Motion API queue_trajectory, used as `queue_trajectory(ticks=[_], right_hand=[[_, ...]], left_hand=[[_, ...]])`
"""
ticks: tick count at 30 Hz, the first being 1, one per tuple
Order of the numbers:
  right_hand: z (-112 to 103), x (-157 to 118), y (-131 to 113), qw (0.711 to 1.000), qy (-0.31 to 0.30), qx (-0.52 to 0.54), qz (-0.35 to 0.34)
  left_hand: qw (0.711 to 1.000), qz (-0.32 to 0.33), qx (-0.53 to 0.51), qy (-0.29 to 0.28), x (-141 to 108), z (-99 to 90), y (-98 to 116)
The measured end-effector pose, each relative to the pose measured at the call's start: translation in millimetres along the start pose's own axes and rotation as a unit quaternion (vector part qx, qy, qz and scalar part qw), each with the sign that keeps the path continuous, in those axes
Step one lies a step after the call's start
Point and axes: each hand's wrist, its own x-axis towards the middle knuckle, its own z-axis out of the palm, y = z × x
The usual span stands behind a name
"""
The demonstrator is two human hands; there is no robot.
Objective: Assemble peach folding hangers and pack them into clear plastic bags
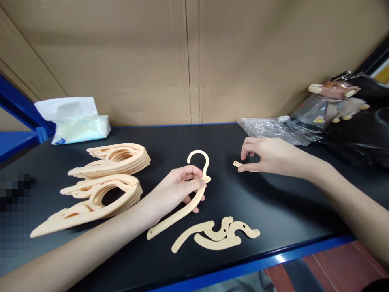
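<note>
- We find the left hand [182,184] at the centre of the frame, closed around a peach plastic hanger piece [185,202] at the joint where its hook meets the curved arm; the arm's far end rests on the black table [273,211].
- The right hand [267,156], right of centre, has thumb and forefinger pinched shut on a small peach connector [237,164] lying just at the fingertips; the other fingers are loosely curled.
- Loose hanger arms [217,235] lie on the table at lower centre, near the front edge.
- Two stacks of finished hangers [106,178] sit at left of centre, with a tissue pack [80,121] in the upper left.
- A clear plastic bag [270,127] and a black bag with a toy [337,91] occupy the upper right.
- We judge the hanger piece light, thin and stiff, though likely to flex or snap if bent; the joint gives the firmest hold.
- The connector looks tiny and easily dropped; a fingertip pinch suits it.
</note>
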Motion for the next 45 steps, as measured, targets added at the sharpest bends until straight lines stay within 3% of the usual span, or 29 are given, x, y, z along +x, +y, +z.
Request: queue_trajectory(ticks=[8, 16, 32, 45], right_hand=[[3, -3, -19, 0.992, -0.052, 0.117, -0.021], [11, -6, -55, 0.934, -0.063, 0.342, -0.078], [24, -2, -55, 0.921, -0.084, 0.374, -0.073], [23, -4, -56, 0.910, -0.064, 0.394, -0.111]], left_hand=[[1.000, 0.012, -0.017, -0.012, 4, -2.8, -4], [0.999, 0.003, -0.036, -0.028, 5, -6.2, -3], [0.996, -0.009, -0.044, -0.074, 6, -7.8, -2], [0.997, -0.021, -0.009, -0.067, 6, -10.8, -1]])
